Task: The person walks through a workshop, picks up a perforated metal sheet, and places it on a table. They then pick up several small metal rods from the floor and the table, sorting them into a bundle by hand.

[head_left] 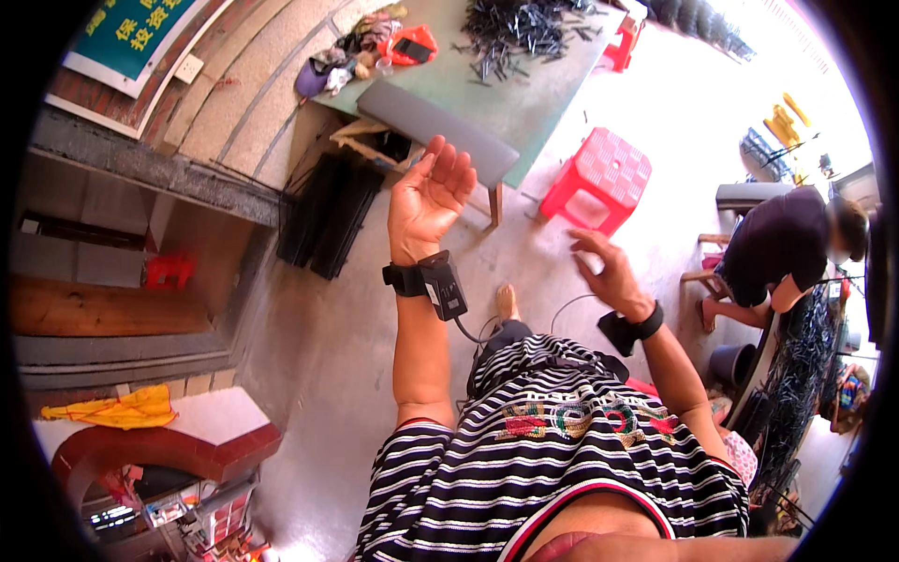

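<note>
Overhead, both bare hands hang in the air with nothing in them. The left hand (429, 199) is raised with the palm turned toward the camera, its fingers (453, 169) loosely spread and slightly curled, so the grip is released. A black wrist strap with a small boxy device (429, 281) sits just below it, and a thin cable runs down from the device toward the striped shirt (552, 450). The right hand (609, 272) is lower and further right, palm down, fingers relaxed and apart (somewhat blurred), its grip also released; a second black strap and device (629, 328) ring that wrist.

Nearest the left hand, just beyond its fingertips in the view, is the green-topped bench (524, 98) with a grey panel (435, 126) along its near edge. A heap of thin dark metal rods (524, 28) lies on the far part of the bench, well apart from either hand, and an orange pouch (410, 44) with crumpled cloth lies at its left end. A red plastic stool (599, 178) stands on the pale concrete floor (318, 347) beyond the right hand. A bare foot (508, 302) shows between the two forearms.

At the right rim another person in a dark top (782, 248) sits bent over, beside a hanging mass of dark rods (805, 375).
</note>
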The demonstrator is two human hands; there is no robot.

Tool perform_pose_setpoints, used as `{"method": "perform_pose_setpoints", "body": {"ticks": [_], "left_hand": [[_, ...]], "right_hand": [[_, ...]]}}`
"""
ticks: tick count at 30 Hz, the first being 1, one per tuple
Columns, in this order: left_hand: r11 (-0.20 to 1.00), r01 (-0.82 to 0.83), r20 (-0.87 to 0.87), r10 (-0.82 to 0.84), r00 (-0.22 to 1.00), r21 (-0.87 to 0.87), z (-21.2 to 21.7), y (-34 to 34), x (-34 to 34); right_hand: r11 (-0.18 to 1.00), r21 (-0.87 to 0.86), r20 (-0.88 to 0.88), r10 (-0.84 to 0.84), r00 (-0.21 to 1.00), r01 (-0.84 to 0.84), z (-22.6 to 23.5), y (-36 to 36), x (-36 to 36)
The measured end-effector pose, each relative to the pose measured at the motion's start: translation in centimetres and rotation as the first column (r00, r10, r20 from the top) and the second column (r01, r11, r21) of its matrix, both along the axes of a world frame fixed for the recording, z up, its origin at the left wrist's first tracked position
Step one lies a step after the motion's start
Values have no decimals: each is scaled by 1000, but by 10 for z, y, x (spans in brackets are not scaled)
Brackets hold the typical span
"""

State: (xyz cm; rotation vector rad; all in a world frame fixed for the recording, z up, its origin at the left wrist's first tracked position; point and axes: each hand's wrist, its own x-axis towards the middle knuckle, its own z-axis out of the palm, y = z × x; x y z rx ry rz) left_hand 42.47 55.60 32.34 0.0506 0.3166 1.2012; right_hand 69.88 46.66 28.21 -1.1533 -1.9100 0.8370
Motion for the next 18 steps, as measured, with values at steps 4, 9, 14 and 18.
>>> {"method": "perform_pose_setpoints", "body": {"ticks": [4,9,14,18], "left_hand": [[996,92,169,-94,981,18,21,53,18],[989,141,256,-124,959,-52,22,95,36],[984,171,305,-148,941,-49,20,114,50],[980,195,314,-175,933,-35,25,116,60]], "right_hand": [[956,263,148,96,984,-133,45,47,-46],[918,319,169,189,967,-235,53,92,-65],[888,368,54,275,960,-275,52,109,-76],[881,387,14,288,958,-270,46,115,-76]]}}
